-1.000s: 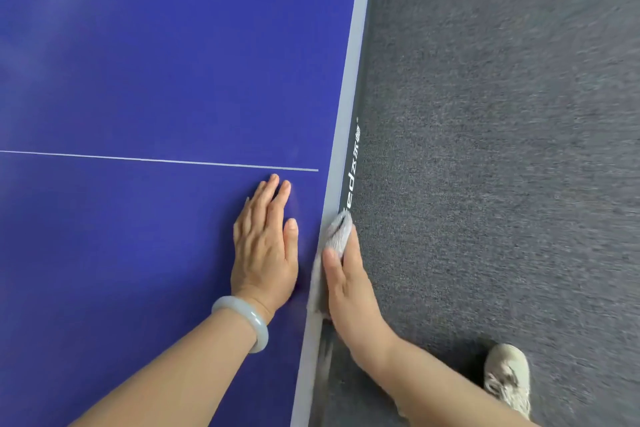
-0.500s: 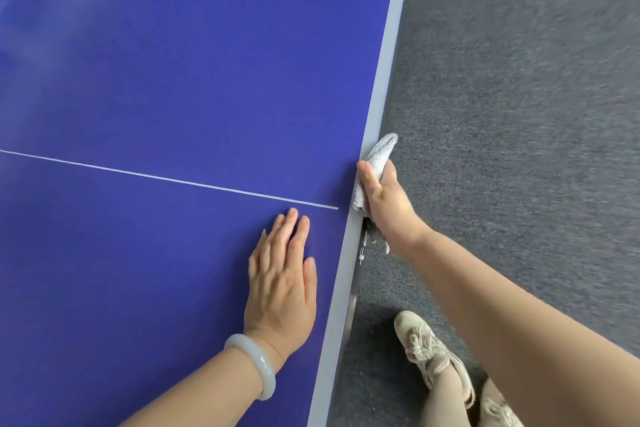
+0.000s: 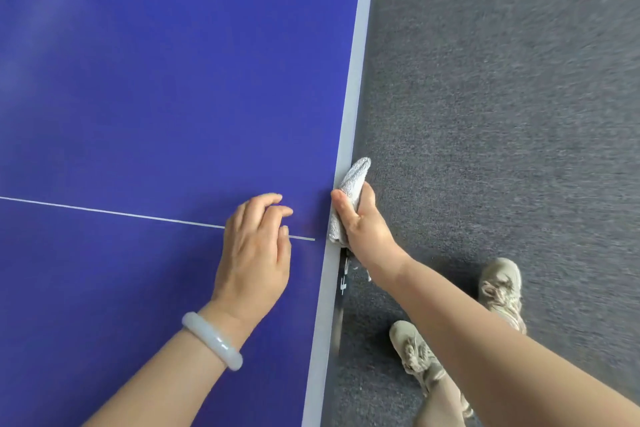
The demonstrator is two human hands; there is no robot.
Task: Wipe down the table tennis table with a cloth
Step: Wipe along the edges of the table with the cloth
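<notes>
Grey carpet (image 3: 502,114) borders the blue desk (image 3: 156,97); right hand (image 3: 363,229) fingers clamp the cloth (image 3: 353,180) on its 3 o'clock edge: maintain pressure; left hand (image 3: 252,253) fingers loosely curled

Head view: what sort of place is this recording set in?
Probably an indoor games or recreation room: a blue table tennis table with a white centre line and pale edge band stands on grey carpet.

Bright, even light; carpet (image 3: 502,114) motion-blurred, glare at the table's (image 3: 138,80) far corner.
</notes>
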